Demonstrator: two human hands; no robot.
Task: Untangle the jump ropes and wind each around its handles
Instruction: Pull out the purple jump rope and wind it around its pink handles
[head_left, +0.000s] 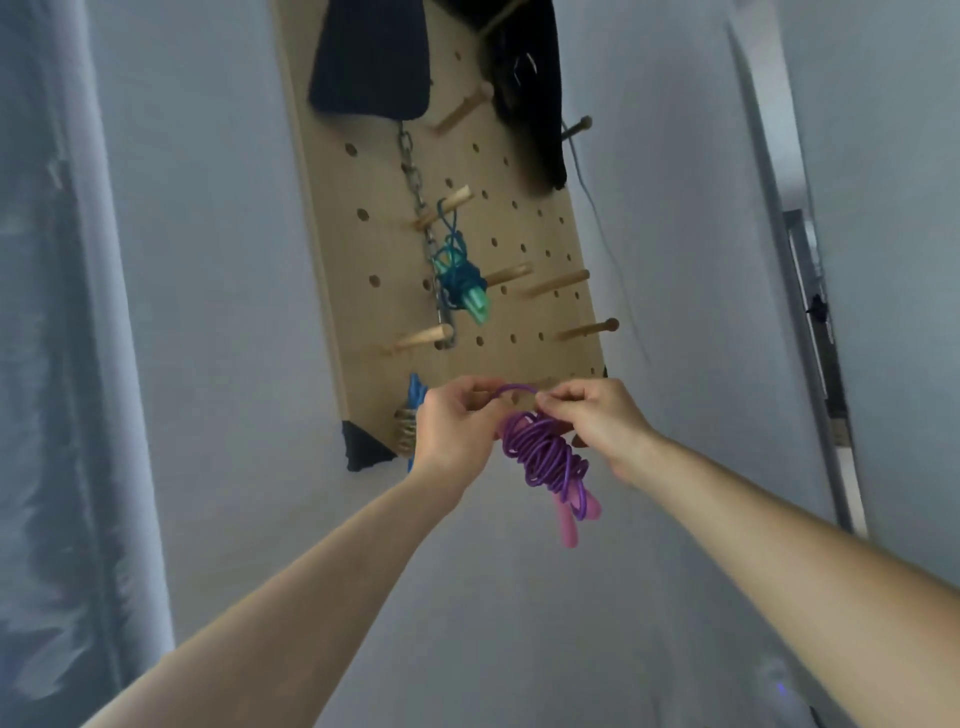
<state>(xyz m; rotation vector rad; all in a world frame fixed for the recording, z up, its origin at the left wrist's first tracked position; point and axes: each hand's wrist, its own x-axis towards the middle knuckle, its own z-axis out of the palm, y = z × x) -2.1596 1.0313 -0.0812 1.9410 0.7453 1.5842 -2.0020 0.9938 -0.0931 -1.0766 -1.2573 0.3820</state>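
While left hand (452, 426) and right hand (597, 421) each pinched rope (537, 441) at its loop (514, 388) between them | coils (553, 465) hung below | judged: loop needed tension.

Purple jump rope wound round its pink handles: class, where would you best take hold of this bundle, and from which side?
Probably the coiled middle of the purple jump rope, from the side, fingers wrapping across the turns: they bind both pink handles, which hang downward. The left hand and right hand pinch the free top loop, which could slip loose.
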